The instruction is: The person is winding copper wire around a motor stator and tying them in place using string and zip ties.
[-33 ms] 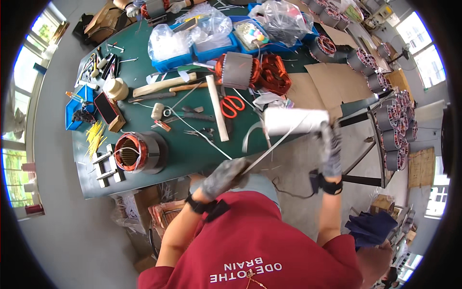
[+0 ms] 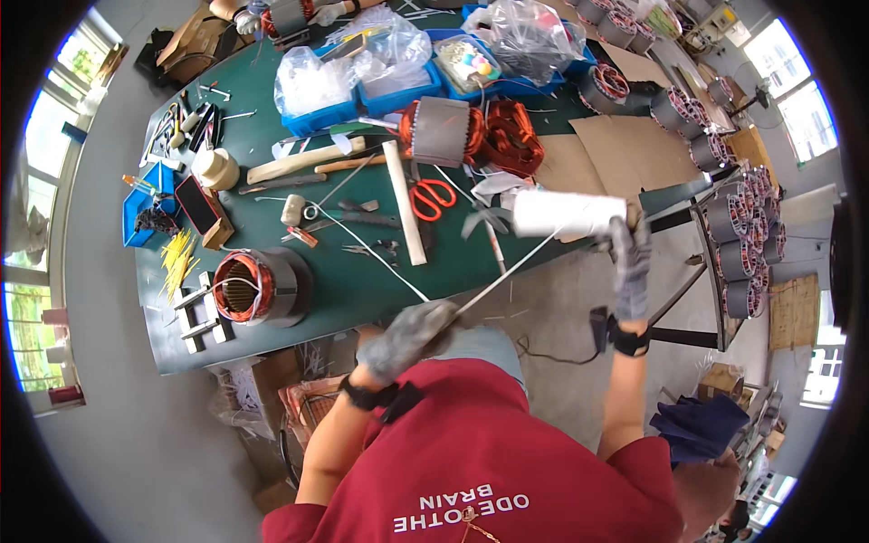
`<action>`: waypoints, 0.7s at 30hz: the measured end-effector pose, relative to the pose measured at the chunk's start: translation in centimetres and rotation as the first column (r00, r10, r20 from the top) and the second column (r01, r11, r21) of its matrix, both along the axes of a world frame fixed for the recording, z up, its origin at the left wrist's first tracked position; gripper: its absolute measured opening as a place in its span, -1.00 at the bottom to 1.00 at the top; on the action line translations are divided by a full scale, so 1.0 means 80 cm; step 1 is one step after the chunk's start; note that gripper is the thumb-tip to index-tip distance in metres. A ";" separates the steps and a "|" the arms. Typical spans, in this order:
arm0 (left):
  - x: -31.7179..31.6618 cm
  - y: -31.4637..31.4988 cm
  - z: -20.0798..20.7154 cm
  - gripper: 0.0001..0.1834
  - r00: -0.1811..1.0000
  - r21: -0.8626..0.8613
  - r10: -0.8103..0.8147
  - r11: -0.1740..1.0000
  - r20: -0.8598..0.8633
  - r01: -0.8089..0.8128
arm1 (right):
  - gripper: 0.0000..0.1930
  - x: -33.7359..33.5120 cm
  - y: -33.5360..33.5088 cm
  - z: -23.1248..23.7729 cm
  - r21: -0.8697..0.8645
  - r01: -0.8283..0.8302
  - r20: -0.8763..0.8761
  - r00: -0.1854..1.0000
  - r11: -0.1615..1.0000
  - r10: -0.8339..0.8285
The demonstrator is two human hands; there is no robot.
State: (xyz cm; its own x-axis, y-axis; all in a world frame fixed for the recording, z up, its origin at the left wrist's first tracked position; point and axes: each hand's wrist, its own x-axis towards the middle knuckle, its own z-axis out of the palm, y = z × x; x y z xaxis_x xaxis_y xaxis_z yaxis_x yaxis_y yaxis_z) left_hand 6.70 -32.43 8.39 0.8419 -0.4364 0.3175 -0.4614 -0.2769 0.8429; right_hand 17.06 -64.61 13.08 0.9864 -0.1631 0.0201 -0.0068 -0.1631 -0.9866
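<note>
My right hand (image 2: 629, 262), in a grey glove, grips the right end of a white roll (image 2: 568, 214) above the table's front edge. The roll lies roughly level and is slightly blurred. From its underside a thin white cord (image 2: 509, 273) runs taut down to my left hand (image 2: 412, 339), also gloved and closed around it. Beyond that hand the cord continues across the table toward a small white ring (image 2: 310, 213). Red-handled scissors (image 2: 433, 199) and a pale wooden stick (image 2: 404, 204) lie just past the cord.
A copper-wound motor stator (image 2: 261, 285) stands at the table's left front. Another stator (image 2: 441, 131) sits near blue bins (image 2: 398, 90) holding plastic bags. Cardboard (image 2: 625, 154) covers the right side. Several stators (image 2: 747, 249) are stacked beyond. Another person's gloved hand (image 2: 328, 13) shows at the far edge.
The white roll has moved slightly right and up with my right hand. My left hand has shifted little, and the cord between the hands remains stretched.
</note>
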 end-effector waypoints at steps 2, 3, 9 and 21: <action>-0.021 0.020 0.059 -0.74 0.747 0.007 0.009 1.000 -0.665 -0.005 | -0.57 0.042 -0.060 -0.031 -0.467 0.289 0.387 0.916 0.836 -0.100; -0.048 0.035 0.050 -0.77 0.987 0.419 0.037 0.908 -0.154 0.031 | -0.52 0.067 -0.091 -0.052 -0.649 0.441 0.514 0.855 0.619 -0.070; -0.180 0.170 0.127 -0.80 0.441 0.087 0.397 0.814 -0.805 -0.575 | -0.33 0.134 -0.153 -0.228 -0.881 0.071 0.049 0.997 0.468 -0.058; -0.296 0.277 0.119 -0.77 0.263 -0.210 0.377 0.177 -0.888 -0.962 | -0.68 0.179 -0.217 -0.250 -0.936 0.184 0.255 0.943 0.301 0.215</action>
State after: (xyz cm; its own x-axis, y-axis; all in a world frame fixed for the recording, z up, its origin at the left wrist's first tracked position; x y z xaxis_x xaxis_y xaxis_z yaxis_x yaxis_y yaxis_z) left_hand -17.02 -10.30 17.90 0.6662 0.5286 -0.5261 0.2110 0.5431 0.8128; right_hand 31.36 -81.99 -6.93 0.8945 0.1812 0.4087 0.2371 -0.9673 -0.0901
